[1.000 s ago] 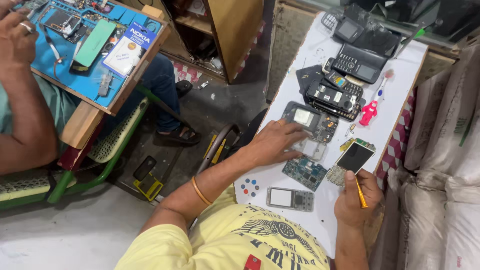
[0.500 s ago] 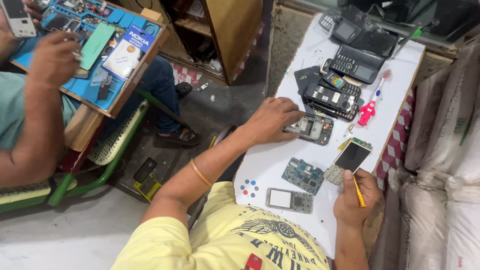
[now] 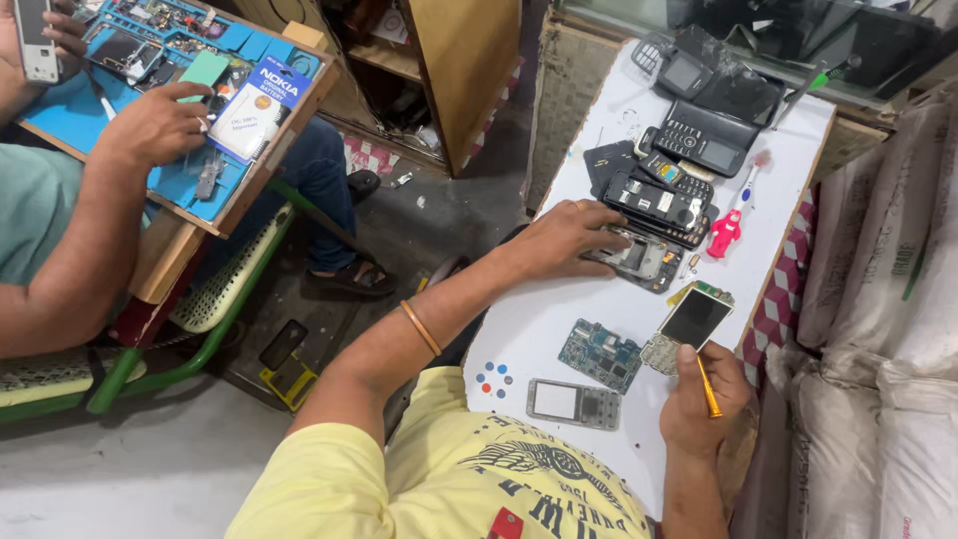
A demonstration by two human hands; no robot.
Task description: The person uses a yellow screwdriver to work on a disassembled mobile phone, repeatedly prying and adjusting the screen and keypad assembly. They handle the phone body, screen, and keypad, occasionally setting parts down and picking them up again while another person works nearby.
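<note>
Head view: left hand [image 3: 564, 240] flat on opened phone body [image 3: 639, 258], frame centre right, fingers spread, pinning not gripping. Right hand [image 3: 704, 394] closed round orange-handled tool [image 3: 708, 387] beside display module [image 3: 695, 317]. Keep body pinned, tool strokes light.

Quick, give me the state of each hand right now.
Left hand: fingers resting on an opened phone body on the white table; grip cannot be told.
Right hand: closed around an orange-handled tool.
</note>
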